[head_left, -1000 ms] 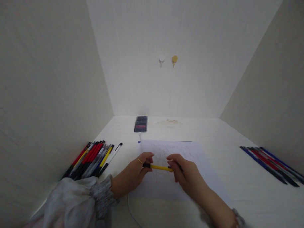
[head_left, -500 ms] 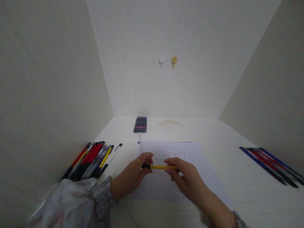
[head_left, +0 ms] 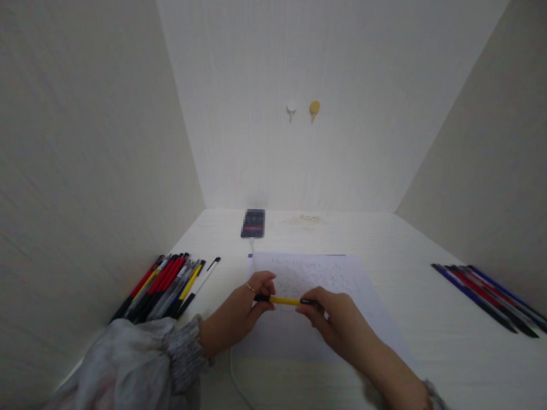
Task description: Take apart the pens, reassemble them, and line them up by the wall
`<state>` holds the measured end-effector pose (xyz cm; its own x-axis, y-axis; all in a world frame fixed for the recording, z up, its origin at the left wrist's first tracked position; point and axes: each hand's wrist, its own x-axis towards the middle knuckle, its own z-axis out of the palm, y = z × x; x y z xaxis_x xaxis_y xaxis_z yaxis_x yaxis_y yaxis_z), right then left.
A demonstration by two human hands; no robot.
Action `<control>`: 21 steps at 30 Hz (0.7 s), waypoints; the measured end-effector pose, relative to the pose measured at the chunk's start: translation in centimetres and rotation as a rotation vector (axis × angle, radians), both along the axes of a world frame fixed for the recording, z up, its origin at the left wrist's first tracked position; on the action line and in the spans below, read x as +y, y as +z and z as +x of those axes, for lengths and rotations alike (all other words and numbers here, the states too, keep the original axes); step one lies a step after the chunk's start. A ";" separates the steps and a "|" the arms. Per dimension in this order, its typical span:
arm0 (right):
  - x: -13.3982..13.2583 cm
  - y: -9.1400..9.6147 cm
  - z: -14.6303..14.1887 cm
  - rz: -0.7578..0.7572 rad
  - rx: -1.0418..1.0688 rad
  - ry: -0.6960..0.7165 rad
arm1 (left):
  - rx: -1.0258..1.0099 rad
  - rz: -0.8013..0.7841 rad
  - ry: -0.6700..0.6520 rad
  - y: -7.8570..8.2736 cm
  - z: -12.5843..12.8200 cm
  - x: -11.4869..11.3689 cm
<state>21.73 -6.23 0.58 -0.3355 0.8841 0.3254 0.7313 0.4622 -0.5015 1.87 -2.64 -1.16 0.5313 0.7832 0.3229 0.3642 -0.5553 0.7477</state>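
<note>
A yellow pen (head_left: 285, 301) with black ends lies level between my two hands, above a sheet of paper (head_left: 291, 343) that carries scribbled marks. The fingers of my left hand (head_left: 245, 308), with a ring on one of them, pinch its black left end. At the other end, my right hand (head_left: 336, 315) grips the black part between thumb and fingers. The yellow middle of the pen shows uncovered. Part of each black end is hidden by the fingers.
Several red, yellow, white and black pens (head_left: 163, 288) lie at the left wall. More pens (head_left: 490, 296) lie at the right. A phone (head_left: 254, 223) stands at the back, its cable (head_left: 238, 386) running forward. Two hooks (head_left: 314, 109) are on the back wall.
My right hand's fingers have shifted slightly on the pen, and its black right end now shows more. My left hand keeps its hold almost unmoved.
</note>
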 end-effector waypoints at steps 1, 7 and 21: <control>0.1 0.0 0.0 0.001 -0.036 -0.038 | 0.000 -0.001 -0.007 0.0 0.0 0.0; 0.1 0.3 0.5 0.081 0.058 0.072 | -0.002 -0.003 -0.002 -0.1 0.0 0.0; -0.1 0.1 0.3 -0.186 0.257 0.085 | -0.002 -0.015 0.039 -0.1 0.0 0.1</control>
